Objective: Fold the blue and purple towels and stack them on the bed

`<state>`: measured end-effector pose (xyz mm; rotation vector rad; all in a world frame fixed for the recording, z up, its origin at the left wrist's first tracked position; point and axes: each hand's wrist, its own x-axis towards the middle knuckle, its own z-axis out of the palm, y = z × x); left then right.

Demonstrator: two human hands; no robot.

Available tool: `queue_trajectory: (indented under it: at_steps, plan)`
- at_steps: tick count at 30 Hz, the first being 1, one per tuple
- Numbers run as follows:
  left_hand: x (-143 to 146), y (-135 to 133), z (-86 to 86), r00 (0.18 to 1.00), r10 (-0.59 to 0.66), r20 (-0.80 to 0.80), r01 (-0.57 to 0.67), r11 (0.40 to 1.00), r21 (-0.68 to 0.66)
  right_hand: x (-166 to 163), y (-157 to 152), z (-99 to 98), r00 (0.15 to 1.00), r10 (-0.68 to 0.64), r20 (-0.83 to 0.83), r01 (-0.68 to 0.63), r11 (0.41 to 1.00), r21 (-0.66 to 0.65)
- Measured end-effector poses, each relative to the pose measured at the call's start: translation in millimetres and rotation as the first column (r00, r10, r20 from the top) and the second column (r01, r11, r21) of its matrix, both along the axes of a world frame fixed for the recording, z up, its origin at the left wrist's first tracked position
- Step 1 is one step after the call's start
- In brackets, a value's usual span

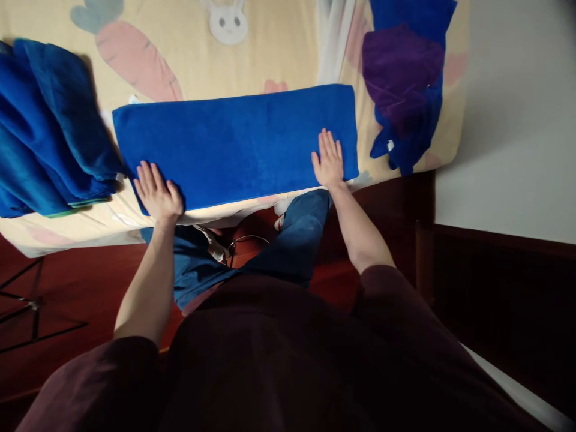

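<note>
A blue towel (234, 144), folded into a long strip, lies across the near edge of a bed with a cream cartoon-print sheet (270, 48). My left hand (156, 193) rests flat on the towel's near left corner, fingers spread. My right hand (329, 161) lies flat on the towel's near right end, fingers stretched out. Neither hand holds anything.
A stack of folded blue towels (45, 138) sits on the bed at the left. A crumpled pile of blue and purple cloth (405, 78) lies at the right end of the bed. Dark red floor (67, 288) and a white wall (517, 120) flank the bed.
</note>
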<state>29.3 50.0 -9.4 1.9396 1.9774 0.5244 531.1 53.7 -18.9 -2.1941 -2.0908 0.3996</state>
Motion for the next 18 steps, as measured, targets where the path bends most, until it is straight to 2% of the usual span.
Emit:
queue_trajectory:
  at_steps: [4,8,11,15,18]
  plan:
    - [-34,-11,-6.4,0.998,0.052,-0.039,-0.052,0.998,0.022,42,-12,0.8,0.996,-0.071,0.059,0.070,0.997,0.016]
    - [-40,-13,-11.0,0.994,0.105,-0.010,-0.105,0.994,-0.014,47,-14,0.4,0.990,-0.119,0.075,0.119,0.993,0.006]
    - [-41,-12,-14.4,0.995,0.100,-0.009,-0.100,0.994,-0.034,48,-11,-6.5,0.986,-0.142,0.091,0.140,0.990,0.027]
    - [-49,-13,-22.7,0.985,0.043,-0.170,-0.049,0.998,-0.027,56,-9,-22.0,0.987,-0.108,0.119,0.101,0.993,0.063]
    - [-55,-12,-26.9,0.979,0.048,-0.197,-0.051,0.999,-0.009,63,-11,-24.8,0.986,-0.083,0.144,0.074,0.995,0.063]
